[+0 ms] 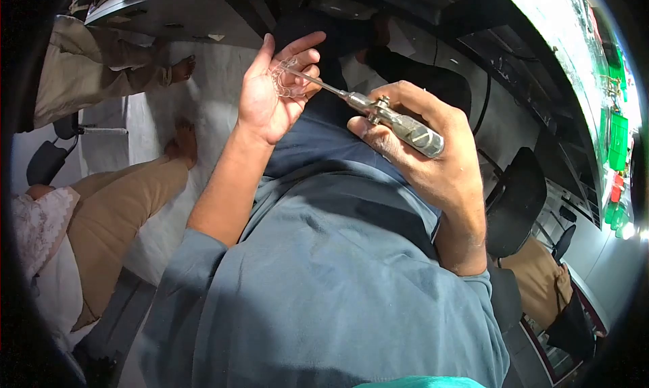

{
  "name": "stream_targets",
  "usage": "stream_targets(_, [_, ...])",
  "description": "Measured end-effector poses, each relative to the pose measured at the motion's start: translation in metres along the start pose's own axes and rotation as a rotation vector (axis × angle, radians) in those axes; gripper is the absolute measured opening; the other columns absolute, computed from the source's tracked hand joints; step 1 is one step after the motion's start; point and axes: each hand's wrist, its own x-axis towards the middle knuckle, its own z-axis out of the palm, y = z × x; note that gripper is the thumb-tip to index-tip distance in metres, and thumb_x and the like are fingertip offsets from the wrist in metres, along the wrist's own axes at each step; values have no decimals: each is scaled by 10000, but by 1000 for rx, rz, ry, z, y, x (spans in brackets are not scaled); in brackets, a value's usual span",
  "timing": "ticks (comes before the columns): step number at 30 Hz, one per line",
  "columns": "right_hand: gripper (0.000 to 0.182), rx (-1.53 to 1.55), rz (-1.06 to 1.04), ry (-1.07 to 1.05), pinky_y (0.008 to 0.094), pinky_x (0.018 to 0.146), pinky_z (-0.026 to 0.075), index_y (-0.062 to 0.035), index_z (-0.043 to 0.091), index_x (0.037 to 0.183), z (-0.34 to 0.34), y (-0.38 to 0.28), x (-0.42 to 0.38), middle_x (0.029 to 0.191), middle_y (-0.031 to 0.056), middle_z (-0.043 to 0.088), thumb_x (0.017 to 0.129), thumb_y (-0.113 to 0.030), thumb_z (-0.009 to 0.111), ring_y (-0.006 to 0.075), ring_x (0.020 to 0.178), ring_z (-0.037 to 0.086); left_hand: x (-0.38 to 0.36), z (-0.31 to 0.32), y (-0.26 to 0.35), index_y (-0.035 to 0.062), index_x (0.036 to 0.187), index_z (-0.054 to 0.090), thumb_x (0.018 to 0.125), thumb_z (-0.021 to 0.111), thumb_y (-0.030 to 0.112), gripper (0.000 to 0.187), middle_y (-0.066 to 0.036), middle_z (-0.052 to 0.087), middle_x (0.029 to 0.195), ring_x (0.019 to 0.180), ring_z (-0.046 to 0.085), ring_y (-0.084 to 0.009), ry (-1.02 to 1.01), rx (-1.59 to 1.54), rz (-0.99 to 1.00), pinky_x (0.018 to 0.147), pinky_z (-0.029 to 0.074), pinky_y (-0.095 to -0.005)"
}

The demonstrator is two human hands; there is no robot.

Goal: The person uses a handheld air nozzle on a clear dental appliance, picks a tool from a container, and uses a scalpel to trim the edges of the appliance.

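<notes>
Shirt (324, 286), blue-grey, fills the view below both hands; a dark desk edge (169, 9) runs above them, and white floor (216, 84) lies beyond the left hand. A seated person's tan trousers (122, 205) and bare feet (182, 141) are off to the left of the left hand, and a dark chair (517, 199) stands right of the right wrist.

The right hand (433, 151) is closed around a metal tool (399, 121), thumb along its barrel, wrist bent so the thin needle (318, 84) points up-left toward the other hand. The left hand (270, 90) is raised with its forearm upright, palm facing the tool, fingers partly curled and loosely cupping a small clear piece (287, 80) against the fingertips. The needle tip appears to touch or sit just at that piece; which, I cannot tell.

As a judgement, the work on the clear piece looks under way, with the tip applied; how much is finished or left cannot be read, since the piece is small and transparent.
</notes>
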Motion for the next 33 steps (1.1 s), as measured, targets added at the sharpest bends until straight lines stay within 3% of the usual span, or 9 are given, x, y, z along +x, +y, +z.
stream_targets(4, [244,37,24,49,310,706,543,-26,627,982,-2,-2,1,852,125,690,803,-152,735,222,792,706,1,3,0,-98,1313,437,1032,288,403,594,-114,662,911,662,462,-147,63,108,35,569,383,-251])
stream_targets(7, [223,25,35,-85,252,796,535,45,598,1037,-5,-6,1,878,83,669,853,-55,674,182,932,689,2,4,2,-96,1310,444,1029,290,407,596,-110,669,902,659,469,-149,61,137,37,571,382,-251])
stream_targets(9, [261,9,3,36,312,701,540,-26,628,996,-1,-1,1,852,127,687,803,-164,736,223,790,704,2,5,2,-95,1308,448,1027,292,409,598,-105,672,888,656,468,-150,81,133,35,574,380,-251])
stream_targets(13, [243,-64,18,-45,250,798,532,42,601,1042,-4,-7,2,879,81,665,843,-65,690,175,919,689,2,8,3,-95,1306,450,1027,289,410,599,-102,673,873,648,466,-150,106,142,30,571,373,-248])
stream_targets(15, [266,-16,-1,20,310,692,538,-32,632,992,-2,-4,3,846,126,684,796,-172,744,219,781,702,3,6,1,-95,1290,468,1027,288,413,600,-100,672,871,639,463,-145,78,181,29,566,366,-245])
stream_targets(19, [254,5,16,41,307,690,539,-33,632,984,-4,-5,2,847,120,686,799,-168,740,213,784,703,5,1,-3,-102,1238,508,1027,247,463,657,-123,681,876,625,497,-118,63,170,41,521,386,-217])
stream_targets(27, [240,-12,-16,-26,301,702,553,-31,633,975,-4,-5,3,847,109,702,806,-167,735,199,809,713,2,8,-3,-52,1139,604,1020,358,429,553,-88,689,877,645,476,-67,285,517,202,588,373,-188])
stream_targets(33, [241,7,26,-10,304,707,554,-35,635,977,-3,-8,2,852,101,708,806,-171,735,200,816,713,3,7,-4,-28,1123,616,1014,412,386,474,-81,693,894,643,454,-57,294,558,257,592,342,-200])
